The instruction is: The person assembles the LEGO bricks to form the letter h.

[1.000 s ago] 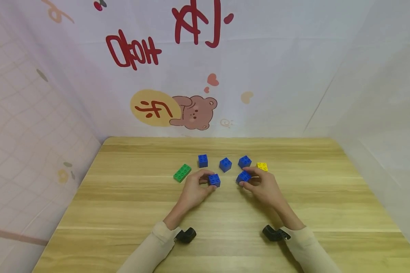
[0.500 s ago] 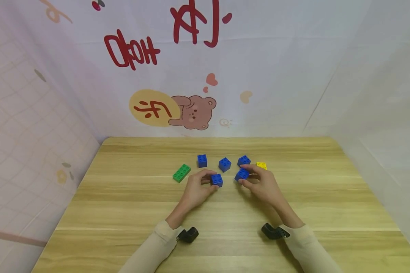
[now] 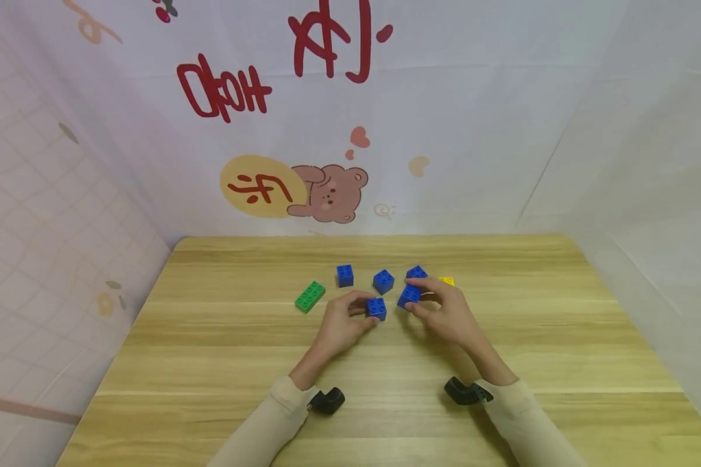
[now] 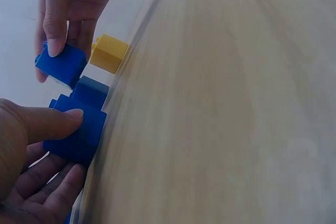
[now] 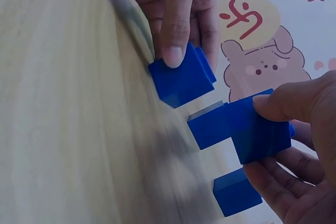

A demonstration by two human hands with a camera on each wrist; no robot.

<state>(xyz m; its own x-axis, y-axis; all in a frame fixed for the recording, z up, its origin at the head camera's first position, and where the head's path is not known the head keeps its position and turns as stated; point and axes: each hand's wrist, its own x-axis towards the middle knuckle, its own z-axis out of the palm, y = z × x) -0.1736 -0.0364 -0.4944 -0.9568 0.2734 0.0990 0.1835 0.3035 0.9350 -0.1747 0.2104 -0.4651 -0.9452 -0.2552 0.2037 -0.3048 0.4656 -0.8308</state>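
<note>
Where the right hand (image 3: 446, 311) reaches across, it partly hides the yellow block (image 3: 447, 281) and the far-right blue block (image 3: 417, 272). The backdrop's (image 3: 473, 130) red writing, cut off at the top, includes a sideways 乐 on a yellow disc (image 3: 286, 185). Its narrow grip pinches one blue brick (image 3: 409, 296); the left hand (image 3: 340, 321) likewise pinches another blue brick (image 3: 376, 309), near but apart, above the tabletop's (image 3: 385, 389) middle or resting there; which is unclear.

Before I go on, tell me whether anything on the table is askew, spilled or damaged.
No spill or damage shows. The green brick and the middle loose blue block sit at an angle to the back edge of the table, while the leftmost blue block sits nearly square. That seems ordinary for loose pieces.
</note>
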